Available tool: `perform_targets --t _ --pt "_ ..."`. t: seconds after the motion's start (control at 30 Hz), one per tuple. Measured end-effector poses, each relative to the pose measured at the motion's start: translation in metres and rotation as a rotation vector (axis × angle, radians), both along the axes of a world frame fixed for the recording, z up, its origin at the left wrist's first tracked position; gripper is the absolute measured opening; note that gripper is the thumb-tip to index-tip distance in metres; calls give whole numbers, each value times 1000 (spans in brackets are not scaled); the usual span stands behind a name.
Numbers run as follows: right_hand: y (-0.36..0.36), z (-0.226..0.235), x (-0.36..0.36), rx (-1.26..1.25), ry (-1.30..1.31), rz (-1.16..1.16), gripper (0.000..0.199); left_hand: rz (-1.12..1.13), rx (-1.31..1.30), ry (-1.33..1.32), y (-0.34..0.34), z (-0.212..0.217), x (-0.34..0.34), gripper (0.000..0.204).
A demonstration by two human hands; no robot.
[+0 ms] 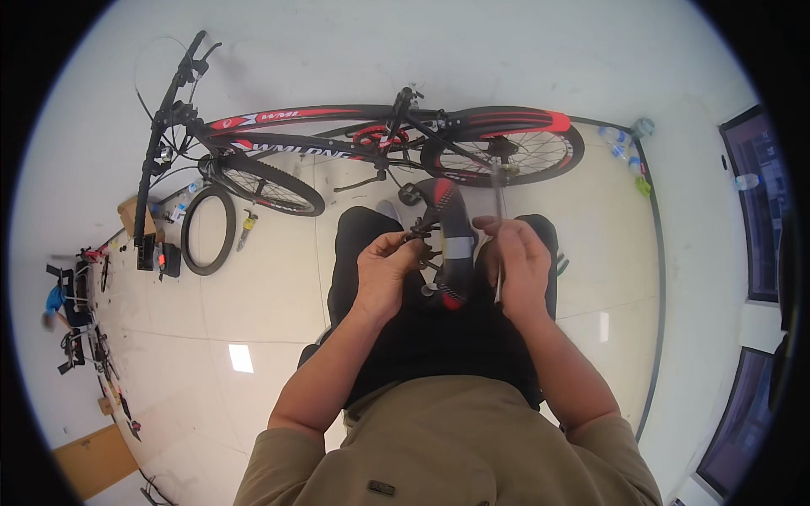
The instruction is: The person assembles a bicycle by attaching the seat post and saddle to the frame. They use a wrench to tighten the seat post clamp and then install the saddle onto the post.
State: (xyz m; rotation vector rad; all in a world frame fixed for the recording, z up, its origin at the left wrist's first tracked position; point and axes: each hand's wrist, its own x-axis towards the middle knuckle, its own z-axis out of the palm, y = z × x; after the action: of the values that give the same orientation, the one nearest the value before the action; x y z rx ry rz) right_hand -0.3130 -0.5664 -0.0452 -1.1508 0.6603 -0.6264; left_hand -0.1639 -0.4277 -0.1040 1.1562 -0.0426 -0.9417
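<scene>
Left hand [386,271], centre of the frame: fingers curled shut around the dark metal rails and clamp on the underside of a bicycle saddle [450,244], thumb pressed on top. Right hand [521,268], just right of it: closed in a pinch on a thin, pale rod-like tool [499,221] that runs upward past the saddle's side; its tip is too blurred to tell where it seats.

The saddle, black with red ends and a grey band, sits upside down between both hands, over the person's lap (no surface beneath it, only dark trousers).

Risks, as judged:
- The saddle rests on grip alone; a hard twist of the tool could turn it out of the left hand and drop it to the floor.
- A slipping tool could jab the left fingers, which lie close to the clamp.
- Small fasteners, if loosened, could fall and roll across the pale tiled floor [278,295].

Beyond, upper frame: a black-and-red bicycle [371,139] lying on its side, a loose tyre [207,229] at left, water bottles [620,139] upper right.
</scene>
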Motion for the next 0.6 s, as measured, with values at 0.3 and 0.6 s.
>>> perform_targets --t 0.3,0.6 --pt "-30 -32 4 206 393 -216 40 59 -98 293 2 46 1 20" --pt "-26 -11 3 783 121 -5 50 -229 -140 -334 0 39 -43 32"
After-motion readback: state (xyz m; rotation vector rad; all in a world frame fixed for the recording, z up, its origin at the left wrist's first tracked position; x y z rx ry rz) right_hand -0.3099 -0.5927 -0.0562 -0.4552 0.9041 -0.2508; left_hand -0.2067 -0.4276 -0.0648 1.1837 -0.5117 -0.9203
